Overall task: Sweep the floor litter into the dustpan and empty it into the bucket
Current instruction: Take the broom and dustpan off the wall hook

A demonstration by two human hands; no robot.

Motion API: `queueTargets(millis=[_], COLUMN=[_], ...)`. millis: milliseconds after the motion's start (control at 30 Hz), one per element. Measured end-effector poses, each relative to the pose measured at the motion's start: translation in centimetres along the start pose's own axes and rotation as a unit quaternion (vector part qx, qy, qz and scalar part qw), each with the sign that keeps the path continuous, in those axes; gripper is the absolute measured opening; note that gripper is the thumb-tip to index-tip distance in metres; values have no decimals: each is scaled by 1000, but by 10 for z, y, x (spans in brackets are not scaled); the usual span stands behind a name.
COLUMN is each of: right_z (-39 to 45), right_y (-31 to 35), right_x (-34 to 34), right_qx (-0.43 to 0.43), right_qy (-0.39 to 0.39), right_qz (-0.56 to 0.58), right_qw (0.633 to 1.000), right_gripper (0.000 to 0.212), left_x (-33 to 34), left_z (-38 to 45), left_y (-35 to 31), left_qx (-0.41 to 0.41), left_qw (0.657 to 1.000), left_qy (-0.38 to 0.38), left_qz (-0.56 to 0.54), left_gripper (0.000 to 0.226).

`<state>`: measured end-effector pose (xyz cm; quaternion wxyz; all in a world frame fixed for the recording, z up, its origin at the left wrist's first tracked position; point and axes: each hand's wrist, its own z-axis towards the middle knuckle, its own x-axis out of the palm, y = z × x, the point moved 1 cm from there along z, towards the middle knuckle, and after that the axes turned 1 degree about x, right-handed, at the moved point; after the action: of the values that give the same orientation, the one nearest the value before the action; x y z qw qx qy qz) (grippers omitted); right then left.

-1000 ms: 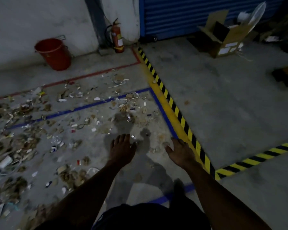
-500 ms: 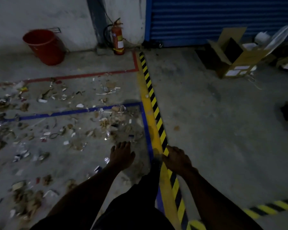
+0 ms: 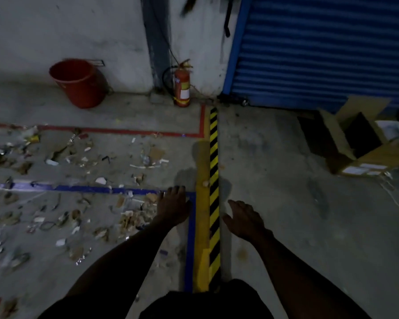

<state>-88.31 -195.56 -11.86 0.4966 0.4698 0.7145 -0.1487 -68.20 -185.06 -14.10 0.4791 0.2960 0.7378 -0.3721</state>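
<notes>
Scraps of paper and cardboard litter (image 3: 62, 192) strew the concrete floor (image 3: 274, 180) at left — a red bucket (image 3: 78, 82) stands by the wall beyond, a fire extinguisher (image 3: 182, 87) just right of it. The left hand (image 3: 173, 208) and right hand (image 3: 245, 221) reach forward, fingers spread and holding nothing, flanking a yellow-and-black hazard stripe (image 3: 213, 157); an open cardboard box (image 3: 364, 139) sits far right.

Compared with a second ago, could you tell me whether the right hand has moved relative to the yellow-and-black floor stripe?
Yes. The right hand has crossed to the right of the yellow-and-black stripe; it hovered over the stripe's left edge before.
</notes>
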Motion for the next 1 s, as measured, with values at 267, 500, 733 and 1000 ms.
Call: queueTargets(millis=[267,500,733,1000], right_z=[238,409,542,696], right_y=[-22,7,53,135], right_x=[-145,-342,-511,-702], right_qx=[-74,-132,-193,-210], right_qy=[-57,-145,-271,-393], right_qz=[38,27,39,45], right_qw=[995,980,942,894], right_gripper=[67,62,60,61], left_x=[-73,-217,-370,-552], left_z=[216,393,563,780], left_y=[-43,-94,-104,-83], left_qx=[-84,-123,-97,-8], left_qw=[994,970,943,906], left_qy=[-71,-207,-318,-423], left_qz=[-7,-36,-25,2], left_gripper=[61,60,55,56])
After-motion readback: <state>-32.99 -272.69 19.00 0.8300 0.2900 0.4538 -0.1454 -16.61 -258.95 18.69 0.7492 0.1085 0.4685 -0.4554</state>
